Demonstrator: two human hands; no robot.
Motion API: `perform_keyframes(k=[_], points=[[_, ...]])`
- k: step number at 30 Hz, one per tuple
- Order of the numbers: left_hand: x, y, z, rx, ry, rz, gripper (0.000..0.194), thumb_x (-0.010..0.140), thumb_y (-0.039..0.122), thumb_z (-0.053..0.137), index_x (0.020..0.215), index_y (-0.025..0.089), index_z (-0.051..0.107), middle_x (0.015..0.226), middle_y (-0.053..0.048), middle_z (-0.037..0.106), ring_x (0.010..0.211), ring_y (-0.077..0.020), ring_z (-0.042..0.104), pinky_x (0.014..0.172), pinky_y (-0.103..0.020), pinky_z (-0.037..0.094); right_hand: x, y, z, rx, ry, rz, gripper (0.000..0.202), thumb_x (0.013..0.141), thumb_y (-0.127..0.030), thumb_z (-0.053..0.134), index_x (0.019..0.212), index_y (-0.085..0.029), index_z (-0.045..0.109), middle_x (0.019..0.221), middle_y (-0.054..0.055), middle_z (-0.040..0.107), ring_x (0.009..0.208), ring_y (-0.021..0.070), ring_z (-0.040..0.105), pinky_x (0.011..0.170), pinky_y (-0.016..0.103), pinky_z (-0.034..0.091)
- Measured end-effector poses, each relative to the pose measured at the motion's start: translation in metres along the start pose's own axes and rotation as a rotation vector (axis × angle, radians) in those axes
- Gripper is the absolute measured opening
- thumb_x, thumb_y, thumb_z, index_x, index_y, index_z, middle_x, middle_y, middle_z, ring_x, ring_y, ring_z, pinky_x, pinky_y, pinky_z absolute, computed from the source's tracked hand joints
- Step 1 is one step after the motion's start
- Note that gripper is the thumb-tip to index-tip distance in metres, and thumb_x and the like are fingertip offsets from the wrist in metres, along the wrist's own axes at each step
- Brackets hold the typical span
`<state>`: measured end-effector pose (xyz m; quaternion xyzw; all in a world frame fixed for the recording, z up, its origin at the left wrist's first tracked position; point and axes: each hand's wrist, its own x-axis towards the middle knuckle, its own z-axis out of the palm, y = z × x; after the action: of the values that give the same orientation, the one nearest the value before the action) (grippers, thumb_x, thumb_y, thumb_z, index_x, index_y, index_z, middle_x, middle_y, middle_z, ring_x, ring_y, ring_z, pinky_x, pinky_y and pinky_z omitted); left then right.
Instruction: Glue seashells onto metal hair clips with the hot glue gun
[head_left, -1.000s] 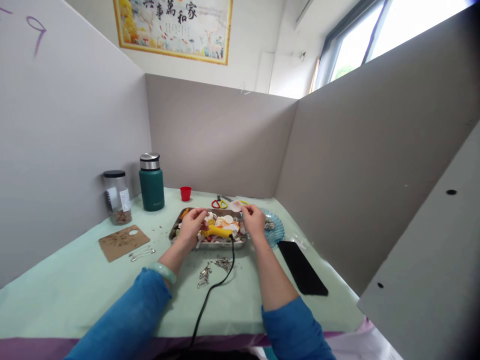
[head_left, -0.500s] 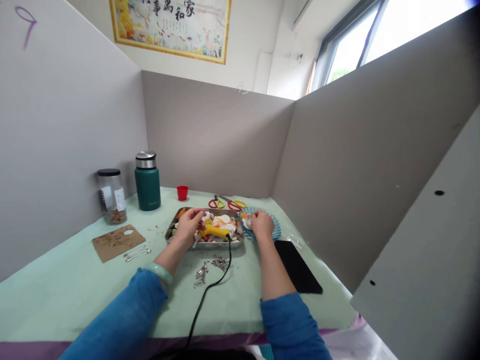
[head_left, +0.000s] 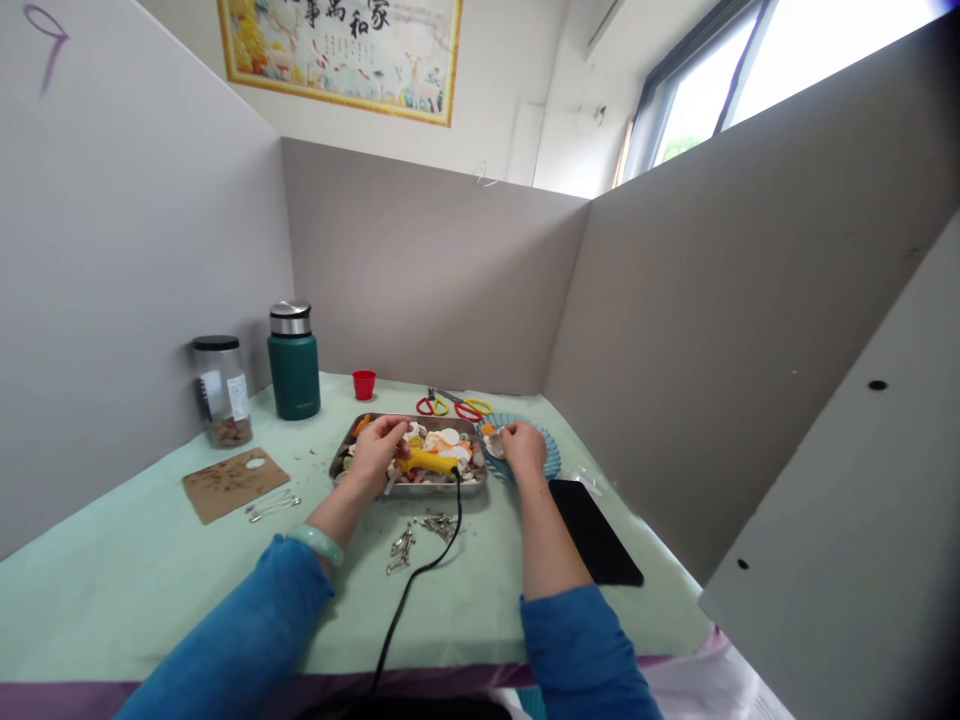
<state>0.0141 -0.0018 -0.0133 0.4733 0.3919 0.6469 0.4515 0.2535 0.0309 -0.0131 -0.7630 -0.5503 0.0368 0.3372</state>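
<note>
My left hand (head_left: pixel 381 448) is over the left part of a metal tray (head_left: pixel 469 490), its thumb and fingers pinched together; anything between them is too small to name. Several small white, orange and yellow pieces fill the tray. Across them lies a yellow tool (head_left: pixel 431 461) with a black cord (head_left: pixel 420 572) running to the front edge. My right hand (head_left: pixel 525 447) is closed over a blue ribbed plate (head_left: pixel 551 460), at a small whitish piece (head_left: pixel 494 445) by its fingertips. An orange bit (head_left: pixel 487 430) shows beside that piece.
Metal pins (head_left: pixel 403 548) lie before the tray, a black slab (head_left: pixel 596 535) at right. Scissors (head_left: pixel 469 408) and a red cup (head_left: pixel 364 385) stand behind. At left are a green flask (head_left: pixel 294 375), a jar (head_left: pixel 225 400) and brown card (head_left: pixel 232 485). Grey partitions (head_left: pixel 427 270) enclose the table.
The view has shifted very slightly. Both hands keep nearly the same places, and the whitish piece at my right fingertips is tilted a little differently.
</note>
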Motion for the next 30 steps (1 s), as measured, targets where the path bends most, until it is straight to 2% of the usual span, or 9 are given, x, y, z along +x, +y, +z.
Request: perform_keyframes(k=[4,20,30], points=[[-0.0007,0.0004,-0.0002,0.009,-0.005,-0.004,0.034,0.063,0.036,0.068,0.086,0.013,0.060,0.076,-0.002,0.062,0.047,-0.0072,0.050,0.045,-0.021,0.044,0.0007,0.0000,0.0014,0.039,0.016,0.020,0.023,0.081,-0.033,0.052,0.084,-0.022,0.072,0.087,0.008,0.071,0.084,0.0220,0.065,0.068,0.027,0.043],[-0.0029,0.0038,0.0012,0.000,0.004,-0.012,0.035,0.060,0.036,0.070,0.084,0.013,0.061,0.076,-0.002,0.063,0.048,-0.0076,0.050,0.045,-0.022,0.044,0.0023,0.0040,0.0080,-0.030,-0.175,-0.049,0.016,0.073,-0.031,0.062,0.079,-0.022,0.074,0.084,0.008,0.071,0.078,0.0203,0.064,0.062,0.024,0.040],[-0.0014,0.0021,0.0002,0.001,0.001,-0.006,0.035,0.061,0.037,0.070,0.084,0.013,0.060,0.077,-0.003,0.063,0.048,-0.0075,0.050,0.045,-0.022,0.045,0.0070,0.0077,0.0048,-0.079,-0.137,0.055,0.024,0.077,-0.022,0.054,0.090,-0.018,0.073,0.096,0.012,0.070,0.088,0.0243,0.065,0.066,0.027,0.043]])
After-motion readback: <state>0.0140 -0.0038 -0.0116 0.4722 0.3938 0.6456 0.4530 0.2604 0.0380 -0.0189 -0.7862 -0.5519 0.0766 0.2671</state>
